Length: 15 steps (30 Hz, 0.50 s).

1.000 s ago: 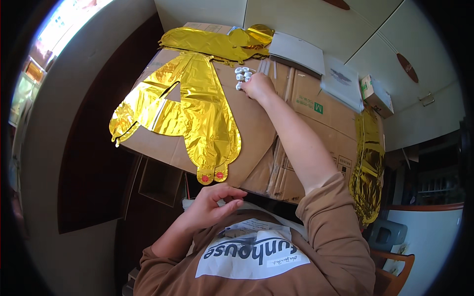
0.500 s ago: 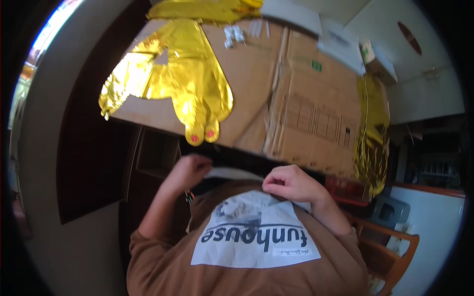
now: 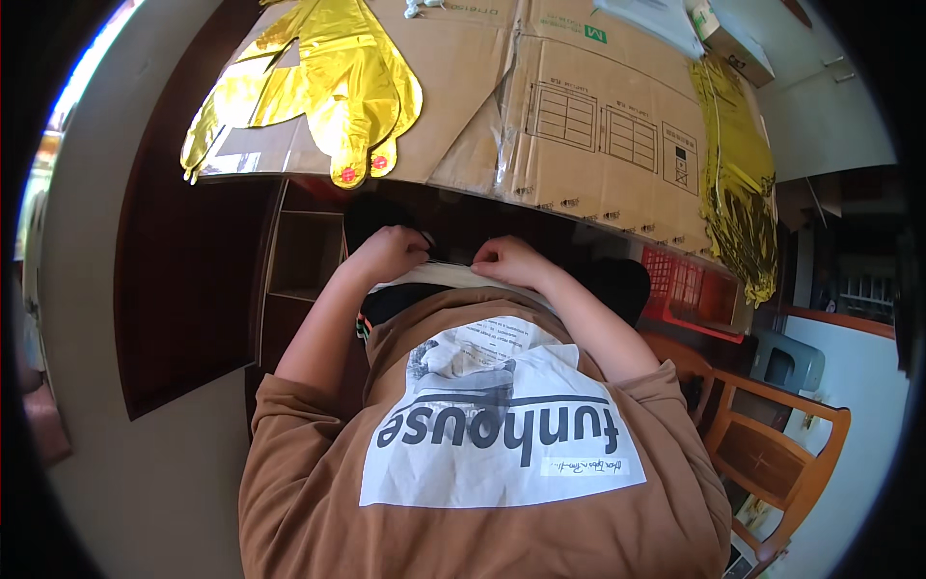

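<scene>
Our left hand (image 3: 391, 253) and right hand (image 3: 508, 262), by white cloth (image 3: 439, 276)
We cannot tell if either half-curled grip holds anything; foil (image 3: 338, 92) reaches the surface's (image 3: 458, 111) near edge.

Narrow open gap between left grip (image 3: 394, 253) and right grip (image 3: 511, 262). Ahead of both: cardboard-topped worktop (image 3: 463, 96), its near edge barring low passage. Flat gold foil piece (image 3: 352, 92) ahead of left grip. Rightward of right grip: red crate (image 3: 672, 280), overhanging gold fringe (image 3: 738, 164).
</scene>
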### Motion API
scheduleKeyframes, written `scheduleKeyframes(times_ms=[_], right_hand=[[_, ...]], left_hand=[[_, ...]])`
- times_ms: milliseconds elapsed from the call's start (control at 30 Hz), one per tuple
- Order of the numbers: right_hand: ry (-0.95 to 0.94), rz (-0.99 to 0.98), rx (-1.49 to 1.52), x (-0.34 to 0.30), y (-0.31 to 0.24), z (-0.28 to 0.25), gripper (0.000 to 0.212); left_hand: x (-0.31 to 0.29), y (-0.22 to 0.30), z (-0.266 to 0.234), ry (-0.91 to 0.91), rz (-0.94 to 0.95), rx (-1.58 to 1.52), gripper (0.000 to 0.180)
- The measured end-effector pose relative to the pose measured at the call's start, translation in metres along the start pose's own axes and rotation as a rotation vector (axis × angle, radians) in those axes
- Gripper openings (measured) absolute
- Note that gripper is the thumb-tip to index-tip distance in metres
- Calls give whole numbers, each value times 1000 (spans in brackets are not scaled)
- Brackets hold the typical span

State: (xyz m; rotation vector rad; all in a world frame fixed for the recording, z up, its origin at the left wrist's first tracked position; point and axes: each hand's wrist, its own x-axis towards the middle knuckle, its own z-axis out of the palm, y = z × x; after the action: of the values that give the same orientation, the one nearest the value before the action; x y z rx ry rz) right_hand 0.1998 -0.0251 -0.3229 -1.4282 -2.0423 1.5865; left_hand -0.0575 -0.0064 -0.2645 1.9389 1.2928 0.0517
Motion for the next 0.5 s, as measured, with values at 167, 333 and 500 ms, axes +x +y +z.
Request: scheduleKeyframes(times_ms=[167,333,500], right_hand=[[7,6,-13,17,-4,13,28],[-21,44,7,35,3,24,31],[-26,138,20,43,9,31,32]], left_hand=[[2,-36,-1,-76,-45,-42,27],[9,-36,-8,-166,-123,-17,30],[29,-52,10,-210,3,298,24]])
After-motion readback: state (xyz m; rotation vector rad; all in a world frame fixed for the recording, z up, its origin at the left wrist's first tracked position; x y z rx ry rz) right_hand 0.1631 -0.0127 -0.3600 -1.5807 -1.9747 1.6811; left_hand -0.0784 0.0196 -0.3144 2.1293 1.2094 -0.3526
